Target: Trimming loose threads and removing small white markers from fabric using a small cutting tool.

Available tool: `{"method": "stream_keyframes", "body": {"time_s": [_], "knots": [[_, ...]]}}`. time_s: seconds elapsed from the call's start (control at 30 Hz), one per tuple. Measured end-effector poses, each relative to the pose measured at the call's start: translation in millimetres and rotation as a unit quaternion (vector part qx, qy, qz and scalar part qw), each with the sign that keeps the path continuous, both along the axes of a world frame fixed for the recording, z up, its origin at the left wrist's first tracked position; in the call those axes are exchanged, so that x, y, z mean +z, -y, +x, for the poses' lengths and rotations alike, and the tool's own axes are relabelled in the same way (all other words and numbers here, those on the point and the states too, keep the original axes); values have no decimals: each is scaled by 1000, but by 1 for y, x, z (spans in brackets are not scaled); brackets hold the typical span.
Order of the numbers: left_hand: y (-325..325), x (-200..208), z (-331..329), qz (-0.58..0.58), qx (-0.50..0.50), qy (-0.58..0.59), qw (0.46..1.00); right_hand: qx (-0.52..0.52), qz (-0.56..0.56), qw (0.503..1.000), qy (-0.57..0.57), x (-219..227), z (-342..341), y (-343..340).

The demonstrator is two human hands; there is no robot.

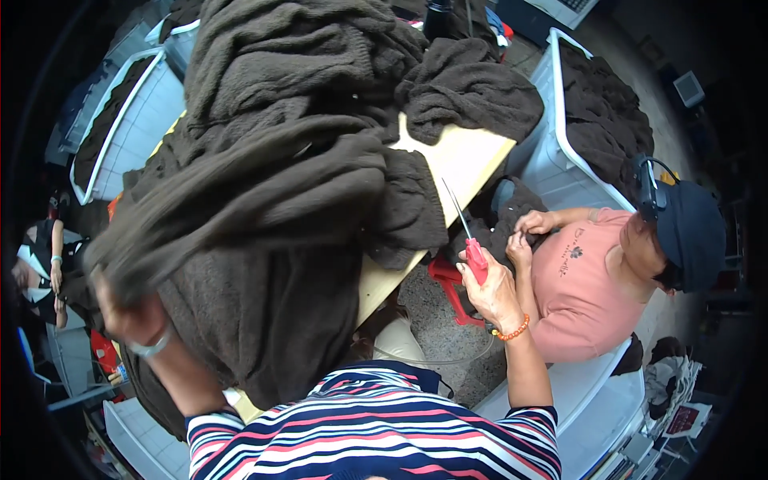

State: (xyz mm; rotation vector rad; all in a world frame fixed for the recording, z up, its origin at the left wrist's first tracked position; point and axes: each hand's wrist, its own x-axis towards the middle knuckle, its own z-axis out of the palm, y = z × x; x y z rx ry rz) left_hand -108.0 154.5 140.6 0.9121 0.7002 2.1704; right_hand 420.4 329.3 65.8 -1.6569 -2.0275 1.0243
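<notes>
Dark brown knitted garments lie heaped over a pale wooden table. My left hand, blurred by motion, is closed on the edge of one knitted garment at the left and holds that part raised, the cloth stretching back across the pile. My right hand is off the table's right side, wrapped round the red handle of a screwdriver-like tool. Its long thin metal shaft points up and away toward the table edge; the shape of its tip is too small to tell.
At the right sits a co-worker in a pink shirt, hands on dark cloth, close to my right arm. White plastic bins hold more brown knitwear at right and far left. A red stool stands below the table. Another person is at the left.
</notes>
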Motion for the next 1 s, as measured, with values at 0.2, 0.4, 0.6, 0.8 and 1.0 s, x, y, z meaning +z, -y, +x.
{"method": "stream_keyframes", "body": {"time_s": [0.2,0.4,0.6,0.8,1.0], "knots": [[216,62,-22,-220,602,-168,749,77,-13,997,5,4,-40,3],[308,-46,-73,-510,493,-47,703,152,29,988,11,-1,-74,6],[105,-34,40,-505,426,-515,546,172,23,985,21,10,-94,13],[-92,-70,56,-442,283,-605,599,188,26,982,-1,15,-102,12],[-112,-46,120,-266,263,-669,643,161,17,987,0,18,-73,-3]]}}
